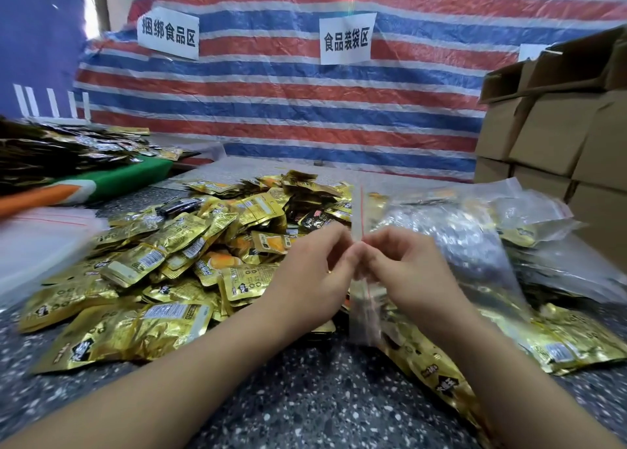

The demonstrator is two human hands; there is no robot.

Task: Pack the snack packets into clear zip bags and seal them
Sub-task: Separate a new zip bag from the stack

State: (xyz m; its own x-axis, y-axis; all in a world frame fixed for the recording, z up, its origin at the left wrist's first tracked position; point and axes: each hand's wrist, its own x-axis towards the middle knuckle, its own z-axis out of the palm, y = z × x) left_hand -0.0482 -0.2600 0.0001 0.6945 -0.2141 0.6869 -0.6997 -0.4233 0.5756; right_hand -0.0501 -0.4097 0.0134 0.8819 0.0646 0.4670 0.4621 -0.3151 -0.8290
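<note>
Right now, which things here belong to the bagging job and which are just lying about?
Job: clear zip bag pinched by left hand and right hand; gold snack packets; filled bags.
Lying about: cardboard boxes; striped tarp; paper signs.

A clear zip bag (364,299) with a red seal line stands edge-on. Gold snack packets (176,262) lie heaped left of it. Filled clear bags (475,231) lie piled on its right.

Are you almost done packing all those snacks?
Not nearly. Some filled bags already lie on the right. Both hands, left and right, pinch the zip edge of one bag. A big pile of gold packets still waits on the table.
</note>
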